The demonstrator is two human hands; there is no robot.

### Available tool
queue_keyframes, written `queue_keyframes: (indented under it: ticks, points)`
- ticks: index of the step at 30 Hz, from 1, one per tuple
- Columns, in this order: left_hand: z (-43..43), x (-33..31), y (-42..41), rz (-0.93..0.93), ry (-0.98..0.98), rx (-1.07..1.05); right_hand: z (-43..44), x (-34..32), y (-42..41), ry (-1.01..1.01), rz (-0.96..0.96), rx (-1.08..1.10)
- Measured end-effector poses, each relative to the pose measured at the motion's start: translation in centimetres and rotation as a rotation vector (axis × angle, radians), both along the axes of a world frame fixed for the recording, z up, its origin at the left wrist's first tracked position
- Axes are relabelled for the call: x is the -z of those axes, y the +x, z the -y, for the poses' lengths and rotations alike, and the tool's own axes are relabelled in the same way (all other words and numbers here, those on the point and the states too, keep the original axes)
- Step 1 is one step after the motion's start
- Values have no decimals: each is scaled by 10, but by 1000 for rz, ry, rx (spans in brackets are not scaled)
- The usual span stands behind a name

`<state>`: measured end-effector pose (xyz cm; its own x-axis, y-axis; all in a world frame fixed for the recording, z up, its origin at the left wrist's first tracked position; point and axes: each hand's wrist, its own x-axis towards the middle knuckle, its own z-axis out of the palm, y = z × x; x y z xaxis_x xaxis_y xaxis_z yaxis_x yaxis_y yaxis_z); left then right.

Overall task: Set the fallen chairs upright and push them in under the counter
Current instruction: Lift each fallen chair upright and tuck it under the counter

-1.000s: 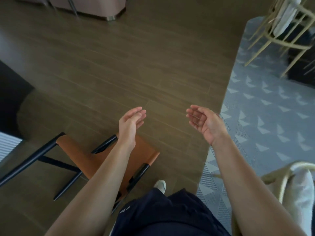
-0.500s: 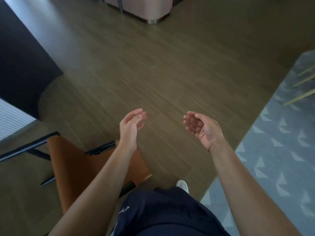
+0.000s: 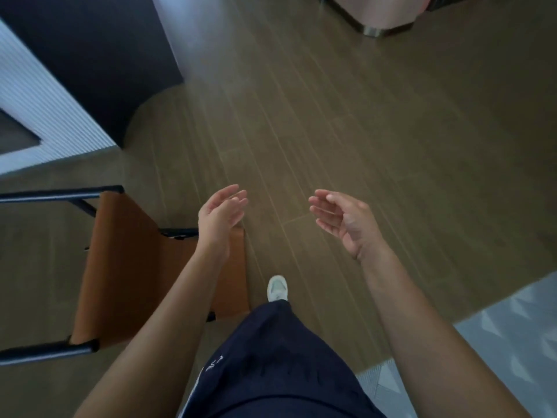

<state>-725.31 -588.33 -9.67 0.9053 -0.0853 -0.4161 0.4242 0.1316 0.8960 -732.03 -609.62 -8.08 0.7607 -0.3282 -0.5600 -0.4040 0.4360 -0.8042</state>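
Left hand [image 3: 221, 212]: fingers loosely spread, palm turned inward, holding nothing. It hovers above the chair's far corner.
Right hand [image 3: 343, 220]: likewise relaxed and empty, over bare floor [image 3: 376, 131], well apart from the chair.
Chair [image 3: 129, 267]: tan seat on black tubing [image 3: 51, 196], apparently on its side at the person's left, near the dark counter [image 3: 90, 49].
Step in hand: reaching down for a grip, I'd say.
Doing it well: take the tubing with both hands, not the leather, and tip it onto all its legs before sliding it.
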Motion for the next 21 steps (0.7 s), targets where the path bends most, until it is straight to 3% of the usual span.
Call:
queue_keyframes:
  ticks: [13,21]
  points:
    - [17,-15,122,12,55,-331,23,6,184,-12,34,-346]
    - [20,-14,142,-26,142,-497,20,14,271,147,-4,-568]
